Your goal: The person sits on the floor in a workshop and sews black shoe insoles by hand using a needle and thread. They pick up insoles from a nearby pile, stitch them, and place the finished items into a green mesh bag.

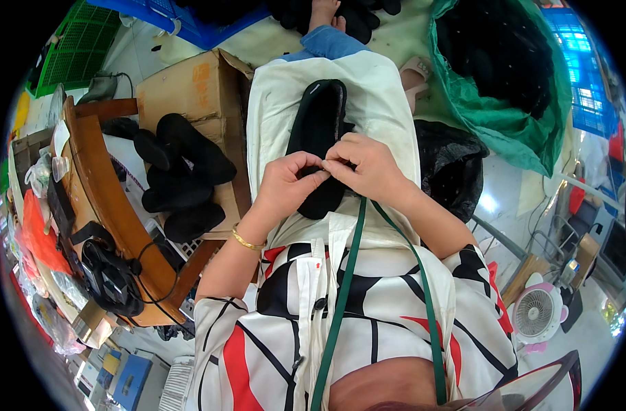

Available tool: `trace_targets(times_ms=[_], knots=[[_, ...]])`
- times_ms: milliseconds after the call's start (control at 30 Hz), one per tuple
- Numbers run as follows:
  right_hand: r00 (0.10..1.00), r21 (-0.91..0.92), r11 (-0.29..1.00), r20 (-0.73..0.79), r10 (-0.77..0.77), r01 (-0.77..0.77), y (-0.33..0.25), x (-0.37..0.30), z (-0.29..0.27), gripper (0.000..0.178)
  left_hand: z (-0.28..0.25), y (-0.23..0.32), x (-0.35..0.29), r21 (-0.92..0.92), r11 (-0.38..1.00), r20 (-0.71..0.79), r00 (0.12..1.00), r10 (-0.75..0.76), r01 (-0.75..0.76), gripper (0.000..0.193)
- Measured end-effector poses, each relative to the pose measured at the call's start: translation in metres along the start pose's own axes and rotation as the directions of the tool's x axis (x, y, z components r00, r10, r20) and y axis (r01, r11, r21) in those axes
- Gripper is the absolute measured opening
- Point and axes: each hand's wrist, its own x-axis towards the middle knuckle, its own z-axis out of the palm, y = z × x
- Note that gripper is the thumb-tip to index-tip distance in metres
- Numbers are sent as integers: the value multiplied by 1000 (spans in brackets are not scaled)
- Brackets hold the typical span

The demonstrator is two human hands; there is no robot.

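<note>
"Where is the black fabric shoe (314, 130)?"

"In the middle, on the cream cloth apron (385, 96) over the person's lap. It lies lengthwise, its opening toward the far end."

"And the hands?"

"Both are over the shoe's nearer half. The left hand (284, 183), with a gold bracelet (247, 238) at its wrist, meets the right hand (370, 166) at the fingertips. On each, thumb and forefinger are pinched closed; I can't tell what, if anything, is between them."

"What's to the left?"

"A pile of black shoes (196, 147) beside a brown cardboard box (179, 89)."

"To the right?"

"A shiny black plastic bag (453, 164), and farther off, a green woven sack (529, 140) holding dark items."
</note>
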Motion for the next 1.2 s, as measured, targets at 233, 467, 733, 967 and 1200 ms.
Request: trace_targets(times_ms=[233,467,733,967,1200], knots=[[876,-62,947,-365,-316,315,-19,4,-6,12,0,1,-6,182,983,-13,1000,-20,21,14],[947,872,386,227,226,-301,-9,-18,-16,18,1,13,-23,349,928,-21,989,145,-128,17],[972,892,448,-52,229,-58,-3,-46,-54,14,-1,3,-30,607,673,76,874,481,-423,26],[940,982,178,-125,318,71,16,-48,-63,10,0,-13,-27,636,590,66,797,600,-497,32],[914,633,663,223,338,-400,10,-33,-26,10,7,-20,-35,728,471,88,749,657,-499,32]])
